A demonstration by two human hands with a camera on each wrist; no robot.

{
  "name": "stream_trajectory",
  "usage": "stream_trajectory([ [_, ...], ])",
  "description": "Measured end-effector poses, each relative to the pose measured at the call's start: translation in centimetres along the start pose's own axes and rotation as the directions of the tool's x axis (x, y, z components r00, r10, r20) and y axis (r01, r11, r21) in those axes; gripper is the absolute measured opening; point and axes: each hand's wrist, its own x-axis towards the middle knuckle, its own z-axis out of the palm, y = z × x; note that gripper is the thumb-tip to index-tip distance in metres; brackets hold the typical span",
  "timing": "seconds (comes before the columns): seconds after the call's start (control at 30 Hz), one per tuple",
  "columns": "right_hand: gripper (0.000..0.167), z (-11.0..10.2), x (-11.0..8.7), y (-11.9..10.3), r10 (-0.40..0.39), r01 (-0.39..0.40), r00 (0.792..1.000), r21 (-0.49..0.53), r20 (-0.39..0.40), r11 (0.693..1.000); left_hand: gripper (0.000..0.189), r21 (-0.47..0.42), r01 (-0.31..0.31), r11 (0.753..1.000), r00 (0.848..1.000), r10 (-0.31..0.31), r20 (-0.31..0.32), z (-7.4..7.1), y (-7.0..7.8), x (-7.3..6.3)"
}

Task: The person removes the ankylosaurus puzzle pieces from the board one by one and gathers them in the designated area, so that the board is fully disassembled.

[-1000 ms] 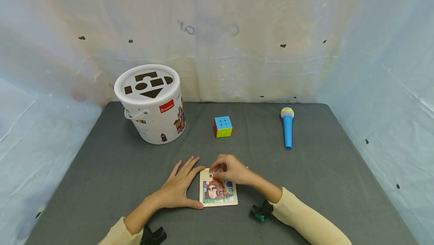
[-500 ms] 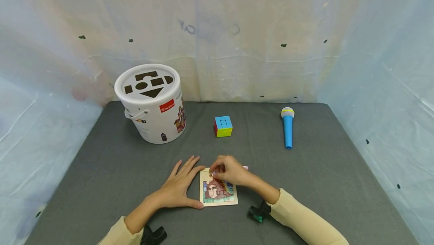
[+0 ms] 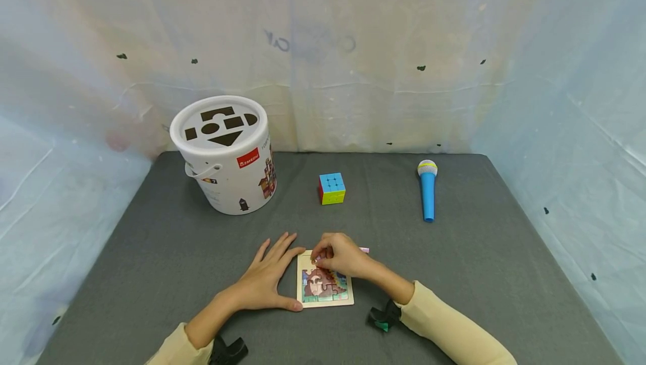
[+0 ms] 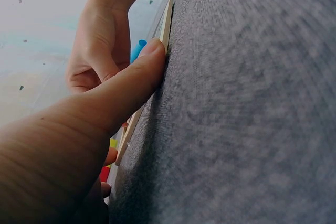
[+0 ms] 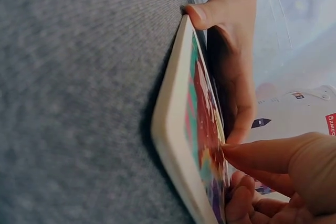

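Note:
In the head view a jigsaw puzzle (image 3: 325,286) in a pale wooden frame (image 3: 328,304) lies on the table, its picture brown and green. My left hand (image 3: 267,281) rests at the frame's left side with fingers spread, the thumb at the near corner and the index finger at the far one. Over the puzzle's far part, my right hand (image 3: 345,255) pinches a small puzzle piece (image 3: 314,261) between thumb and fingers, mostly hidden. From the right wrist view, the right thumb (image 5: 247,153) comes down at the puzzle's surface. A pink edge (image 3: 365,250) shows behind the right hand.
A white bucket (image 3: 242,180) with shape cutouts in its lid stands at the back left. Beyond the puzzle sits a colored puzzle cube (image 3: 332,189). A blue toy microphone (image 3: 428,194) lies at the right. Plastic sheeting surrounds the grey table (image 3: 454,275).
The right hand shifts very slightly left, and the small piece at its fingertips looks tilted now. More of the pink edge behind that hand shows. The left hand stays put.

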Motion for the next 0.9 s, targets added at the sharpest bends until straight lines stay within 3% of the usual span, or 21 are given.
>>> stream_trajectory([
  [0.9, 0.008, 0.1, -0.12, -0.28, 0.031, -0.031, 0.999, -0.042, 0.007, 0.999, 0.11, 0.007, -0.013, 1.0, 1.0, 0.013, -0.011, 0.15, -0.22, 0.0],
])
